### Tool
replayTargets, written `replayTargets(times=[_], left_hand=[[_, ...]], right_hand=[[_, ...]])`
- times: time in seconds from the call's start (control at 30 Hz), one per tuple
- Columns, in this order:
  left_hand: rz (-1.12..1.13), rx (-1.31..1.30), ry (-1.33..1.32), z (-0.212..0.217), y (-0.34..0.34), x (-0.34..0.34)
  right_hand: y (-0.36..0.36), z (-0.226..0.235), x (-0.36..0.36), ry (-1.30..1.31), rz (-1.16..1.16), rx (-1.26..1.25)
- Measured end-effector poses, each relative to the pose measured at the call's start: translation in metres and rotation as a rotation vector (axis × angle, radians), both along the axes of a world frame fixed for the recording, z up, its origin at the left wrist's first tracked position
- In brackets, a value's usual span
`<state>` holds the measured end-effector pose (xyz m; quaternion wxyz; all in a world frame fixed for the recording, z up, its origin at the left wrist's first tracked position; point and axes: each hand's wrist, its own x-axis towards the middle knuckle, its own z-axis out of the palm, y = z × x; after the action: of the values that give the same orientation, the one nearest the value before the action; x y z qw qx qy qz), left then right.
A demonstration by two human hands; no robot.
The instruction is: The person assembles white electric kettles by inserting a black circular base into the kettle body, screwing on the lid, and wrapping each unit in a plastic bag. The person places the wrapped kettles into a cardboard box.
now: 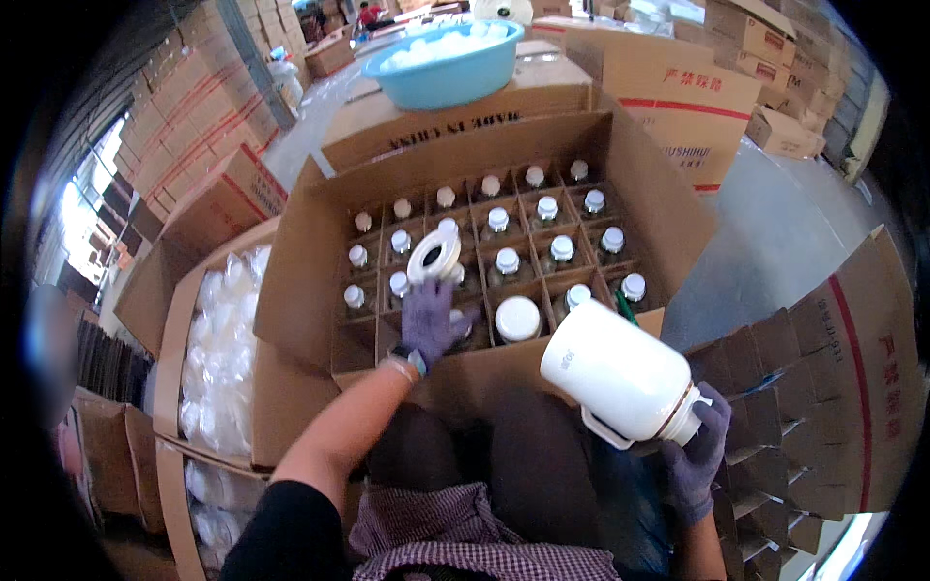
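Note:
My left hand (431, 315), in a purple glove, reaches over the open divided carton (310, 281) and holds a white ring-shaped lid (433, 258) above its cells. My right hand (699, 457), also gloved, grips a large white jug (620, 373) near its neck; the jug is tilted with its base toward the carton. The carton's cardboard grid holds several clear bottles with white caps (507, 259). One wide white jar top (517, 318) stands in a front cell.
A light blue basin (448, 68) with white pieces sits on a closed box behind the carton. A box of white plastic parts (218, 349) stands at left. Folded cardboard dividers (775, 387) lie at right. Stacked cartons (184, 116) line the background.

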<state>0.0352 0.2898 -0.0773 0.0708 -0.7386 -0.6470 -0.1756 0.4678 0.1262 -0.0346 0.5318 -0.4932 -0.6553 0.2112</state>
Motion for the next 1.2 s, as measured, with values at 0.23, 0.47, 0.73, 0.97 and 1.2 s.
replayTargets(times=[0.23, 0.47, 0.73, 0.97, 1.2], left_hand=[[0.052, -0.39, -0.031, -0.026, 0.004, -0.013], [-0.072, 0.109, -0.123, 0.176, -0.14, -0.019], [-0.186, -0.121, -0.436, 0.222, -0.29, -0.02], [-0.156, -0.436, -0.217, 0.181, -0.363, -0.036], [-0.101, -0.741, -1.014, 0.077, -0.4, -0.026]], right_hand=[[0.009, 0.022, -0.019, 0.096, 0.085, 0.036], [-0.018, 0.059, -0.018, 0.483, 0.039, -0.084], [-0.018, 0.106, -0.083, 0.455, 0.319, -0.176], [-0.005, 0.137, -0.151, -0.36, 0.889, -0.195], [0.016, -0.027, -0.164, -0.17, 0.796, -0.426]])
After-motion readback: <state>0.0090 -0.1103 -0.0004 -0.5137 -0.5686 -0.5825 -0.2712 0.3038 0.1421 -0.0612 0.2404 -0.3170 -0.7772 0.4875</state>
